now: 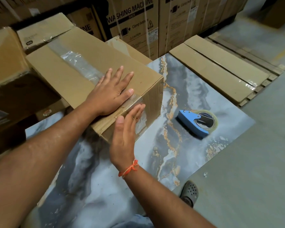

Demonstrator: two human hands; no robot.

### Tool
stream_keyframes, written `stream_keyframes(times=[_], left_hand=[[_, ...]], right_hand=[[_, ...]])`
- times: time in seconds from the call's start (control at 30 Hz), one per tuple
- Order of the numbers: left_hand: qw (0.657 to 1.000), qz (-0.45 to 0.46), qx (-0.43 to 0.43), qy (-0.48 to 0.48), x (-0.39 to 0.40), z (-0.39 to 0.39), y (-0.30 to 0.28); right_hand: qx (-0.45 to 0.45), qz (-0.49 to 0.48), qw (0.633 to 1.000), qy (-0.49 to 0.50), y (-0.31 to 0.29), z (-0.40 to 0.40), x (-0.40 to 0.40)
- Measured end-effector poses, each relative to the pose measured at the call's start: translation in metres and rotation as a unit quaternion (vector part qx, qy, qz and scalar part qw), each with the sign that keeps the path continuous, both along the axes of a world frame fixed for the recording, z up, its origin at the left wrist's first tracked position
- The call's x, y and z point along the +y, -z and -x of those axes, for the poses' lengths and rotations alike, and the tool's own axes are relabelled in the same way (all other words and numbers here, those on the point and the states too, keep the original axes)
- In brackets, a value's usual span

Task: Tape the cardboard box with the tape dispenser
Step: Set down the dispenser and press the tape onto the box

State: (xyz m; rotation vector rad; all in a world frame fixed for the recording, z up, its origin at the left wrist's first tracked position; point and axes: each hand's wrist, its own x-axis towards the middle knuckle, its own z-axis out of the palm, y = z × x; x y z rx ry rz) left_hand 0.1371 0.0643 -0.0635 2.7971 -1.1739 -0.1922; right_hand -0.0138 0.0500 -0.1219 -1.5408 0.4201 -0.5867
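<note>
Forearms are reaching in from the near edge, both bare, the right one wearing an orange thread bracelet (129, 168) at the wrist. Beside that forearm a grey clog (189, 192) is standing on the floor, just off the corner of the marbled slab (105, 186) that is serving as the work surface. The right hand (126, 132) is standing on edge with its fingers straight and together, grasping nothing, its fingertips lying against the near end face of the cardboard box (69, 79), where clear tape (82, 66) is coming down over the top edge. The left hand (111, 93) is lying flat on the box top, palm down, fingers spread and gripping nothing, its thumb sitting on the tape right at the corner fold. The box is resting with its near end on the slab and running away to the left, the tape strip stretching along its top seam, wrinkled and shiny. To the right of the box, apart from it and from both hands, the blue tape dispenser (197, 122) is lying on its side on the slab with its roll showing. Farther back, flat cartons (220, 69) are lying on a wooden pallet (268, 76), and tall washing machine cartons (135, 27) are standing along the rear
</note>
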Motion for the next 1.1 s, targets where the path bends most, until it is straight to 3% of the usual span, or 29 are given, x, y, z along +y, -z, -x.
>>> stream_keyframes(times=[0.1, 0.2, 0.47, 0.6, 0.77, 0.93, 1.1], left_hand=[[1.0, 0.004, -0.007, -0.004, -0.001, 0.0, 0.0], [1.0, 0.008, -0.012, -0.006, -0.001, 0.001, 0.001], [1.0, 0.014, -0.007, -0.009, 0.0, 0.001, 0.001], [0.999, 0.024, -0.022, -0.01, 0.0, 0.001, 0.001], [0.999, 0.021, -0.027, -0.014, 0.001, 0.002, 0.003], [1.0, 0.015, -0.023, -0.014, 0.0, 0.002, 0.002], [0.999, 0.02, -0.022, -0.022, 0.001, 0.004, 0.0]], right_hand=[[0.024, 0.014, 0.999, 0.021, 0.029, -0.005, -0.004], [0.082, -0.061, 0.995, 0.023, 0.047, -0.01, -0.007], [0.161, -0.138, 0.977, -0.009, 0.048, -0.007, -0.02], [0.031, 0.026, 0.999, 0.024, 0.011, -0.002, -0.012], [0.007, 0.02, 0.998, 0.054, 0.016, -0.014, 0.001], [0.116, -0.127, 0.985, 0.021, 0.052, -0.013, -0.01], [0.171, -0.157, 0.972, -0.038, 0.045, -0.001, -0.028]])
